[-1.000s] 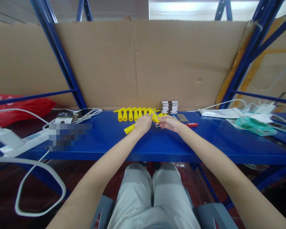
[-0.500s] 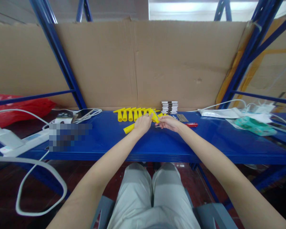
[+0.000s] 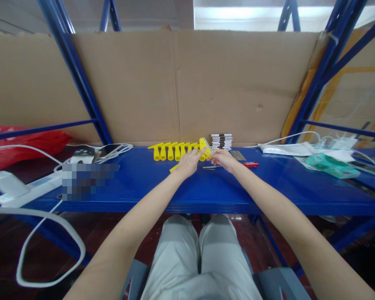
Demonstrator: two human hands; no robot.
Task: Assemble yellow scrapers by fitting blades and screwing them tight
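Yellow scraper (image 3: 203,143) is what we have in both hands, raised just over the middle of the bench, its flat head tilted and its handle slanting toward seven o'clock; from it we take our clock, with twelve pointing away from us. Tall cardboard (image 3: 128,83) stands across twelve o'clock, behind everything. Our blue bench (image 3: 137,183) spreads beneath our forearms, framed by blue uprights (image 3: 84,79) near ten and two. At nine, well apart, we have a red plastic bag (image 3: 25,143), and a white power strip (image 3: 15,196) lies nearer us, between eight and nine. Toward three, also well apart, sit a flat white packet (image 3: 287,148) and a crumpled green packet (image 3: 331,167).

Our left hand (image 3: 187,163) comes in from seven, its fingers wrapped round the handle, the index finger stretched along to the head. Our right hand (image 3: 222,159) comes in from four; its fingertips look pinched on the head's lower right corner, though they are small enough here to leave us some doubt. Just beside the head, at nine, we keep a row of yellow pieces (image 3: 170,153), round ends toward us. White bundles (image 3: 221,141) are stacked between two and three. A red-handled tool (image 3: 250,164) lies at four, its thin shaft passing below our right hand, and thin metal strips (image 3: 237,155) rest just beyond it.
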